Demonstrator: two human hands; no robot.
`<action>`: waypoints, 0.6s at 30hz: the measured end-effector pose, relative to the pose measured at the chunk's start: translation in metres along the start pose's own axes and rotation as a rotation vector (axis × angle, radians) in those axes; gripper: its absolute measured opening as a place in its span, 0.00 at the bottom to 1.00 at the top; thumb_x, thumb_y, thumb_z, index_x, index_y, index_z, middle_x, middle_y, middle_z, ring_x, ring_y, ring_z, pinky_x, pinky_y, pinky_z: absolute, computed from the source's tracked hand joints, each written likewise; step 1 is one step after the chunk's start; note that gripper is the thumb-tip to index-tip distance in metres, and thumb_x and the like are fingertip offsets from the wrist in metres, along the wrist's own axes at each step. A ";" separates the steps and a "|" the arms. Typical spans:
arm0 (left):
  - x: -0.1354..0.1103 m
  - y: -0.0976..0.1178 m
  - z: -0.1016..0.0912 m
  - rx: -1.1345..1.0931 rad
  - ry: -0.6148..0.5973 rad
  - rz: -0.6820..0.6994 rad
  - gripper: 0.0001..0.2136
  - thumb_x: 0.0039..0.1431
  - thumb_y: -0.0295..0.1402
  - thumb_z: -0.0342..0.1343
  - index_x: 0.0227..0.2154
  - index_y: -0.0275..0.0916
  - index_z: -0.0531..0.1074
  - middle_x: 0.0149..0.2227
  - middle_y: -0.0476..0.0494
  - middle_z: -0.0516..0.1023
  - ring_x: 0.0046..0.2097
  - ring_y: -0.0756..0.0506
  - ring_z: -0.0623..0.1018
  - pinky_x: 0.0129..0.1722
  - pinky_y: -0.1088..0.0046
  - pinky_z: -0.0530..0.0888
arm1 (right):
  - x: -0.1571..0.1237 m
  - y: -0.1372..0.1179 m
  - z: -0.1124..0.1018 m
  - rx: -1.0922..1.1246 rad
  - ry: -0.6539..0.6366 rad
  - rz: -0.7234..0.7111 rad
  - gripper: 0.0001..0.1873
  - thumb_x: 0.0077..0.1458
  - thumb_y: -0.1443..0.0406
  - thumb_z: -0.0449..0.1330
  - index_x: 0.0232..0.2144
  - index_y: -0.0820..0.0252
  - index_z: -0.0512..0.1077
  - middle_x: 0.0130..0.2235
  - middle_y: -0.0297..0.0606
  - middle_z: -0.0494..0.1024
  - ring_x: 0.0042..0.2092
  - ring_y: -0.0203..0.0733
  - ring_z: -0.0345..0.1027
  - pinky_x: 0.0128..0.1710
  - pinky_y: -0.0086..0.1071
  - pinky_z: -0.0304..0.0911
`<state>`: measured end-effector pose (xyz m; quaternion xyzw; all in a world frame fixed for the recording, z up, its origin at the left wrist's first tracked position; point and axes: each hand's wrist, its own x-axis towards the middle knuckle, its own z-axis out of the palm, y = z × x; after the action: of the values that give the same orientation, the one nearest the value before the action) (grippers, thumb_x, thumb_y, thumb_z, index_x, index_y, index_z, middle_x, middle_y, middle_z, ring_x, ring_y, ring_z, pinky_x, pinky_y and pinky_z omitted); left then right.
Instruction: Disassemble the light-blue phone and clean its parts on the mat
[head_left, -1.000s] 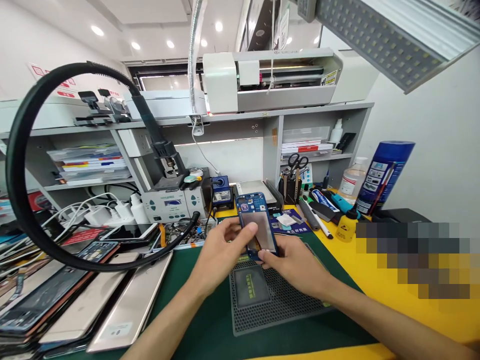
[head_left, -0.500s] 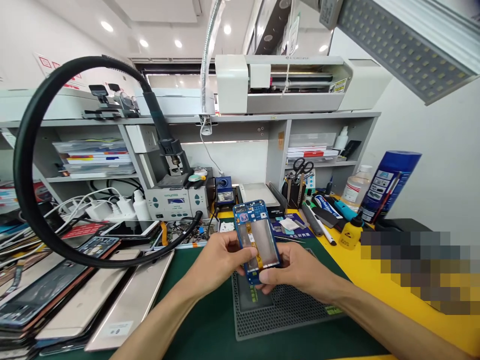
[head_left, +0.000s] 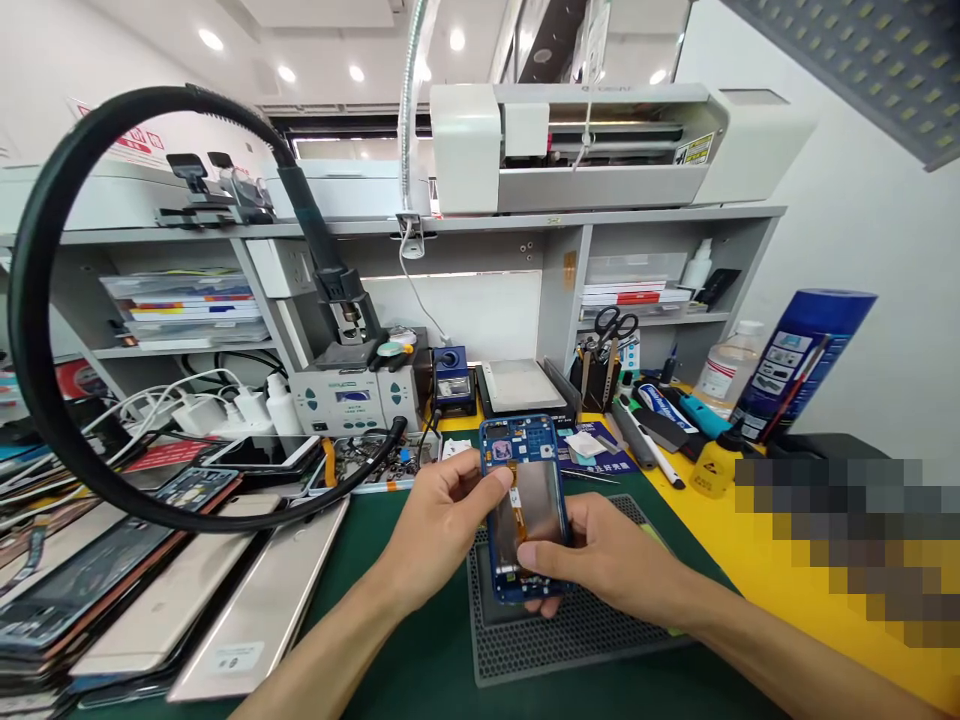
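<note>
A blue phone frame (head_left: 546,490) with its inside facing up is held between my two hands, a little above the dark mat. An orange flex cable (head_left: 519,512) runs lengthwise down its middle. My left hand (head_left: 442,520) grips the left edge, its thumb pressing near the cable's upper end. My right hand (head_left: 604,555) holds the lower right side, thumb lying over the cable's lower part and fingers underneath. Below lies a grey perforated mat (head_left: 570,640), partly hidden by the phone frame and hands.
Stacked phone shells (head_left: 255,610) fill the left side, under a looping black hose (head_left: 22,300). A hot-air station (head_left: 352,400) stands behind. At right are a yellow bottle (head_left: 712,470), a blue spray can (head_left: 802,360) and a tool holder (head_left: 596,375). Tweezers (head_left: 592,476) lie beyond the mat.
The phone frame has shifted slightly right and nearer and stands straighter. My left thumb has slid up to the cable's upper end; my right thumb has moved up onto its lower part.
</note>
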<state>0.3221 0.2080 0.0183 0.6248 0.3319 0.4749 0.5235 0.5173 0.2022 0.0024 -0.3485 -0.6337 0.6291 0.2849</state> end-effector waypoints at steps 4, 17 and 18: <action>0.002 -0.005 0.004 -0.014 0.046 -0.002 0.12 0.63 0.43 0.59 0.33 0.39 0.77 0.28 0.50 0.73 0.31 0.48 0.69 0.35 0.71 0.68 | -0.002 -0.001 -0.005 -0.068 0.033 -0.026 0.17 0.55 0.54 0.68 0.25 0.60 0.73 0.24 0.29 0.68 0.27 0.35 0.60 0.29 0.29 0.63; -0.001 -0.002 0.013 0.295 0.234 -0.062 0.19 0.59 0.51 0.59 0.38 0.37 0.72 0.26 0.50 0.70 0.27 0.49 0.69 0.26 0.71 0.63 | 0.003 0.002 -0.010 -0.162 0.139 0.001 0.20 0.57 0.49 0.64 0.36 0.61 0.75 0.35 0.41 0.79 0.36 0.49 0.71 0.33 0.36 0.67; -0.006 0.001 0.017 0.318 0.261 -0.084 0.23 0.56 0.52 0.61 0.43 0.36 0.71 0.29 0.47 0.72 0.29 0.47 0.71 0.27 0.70 0.64 | 0.003 0.003 -0.010 -0.196 0.164 -0.019 0.19 0.57 0.49 0.64 0.34 0.60 0.75 0.35 0.41 0.79 0.37 0.50 0.71 0.34 0.36 0.67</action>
<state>0.3359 0.1970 0.0175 0.6182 0.4934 0.4713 0.3903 0.5240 0.2102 0.0000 -0.4191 -0.6698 0.5309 0.3064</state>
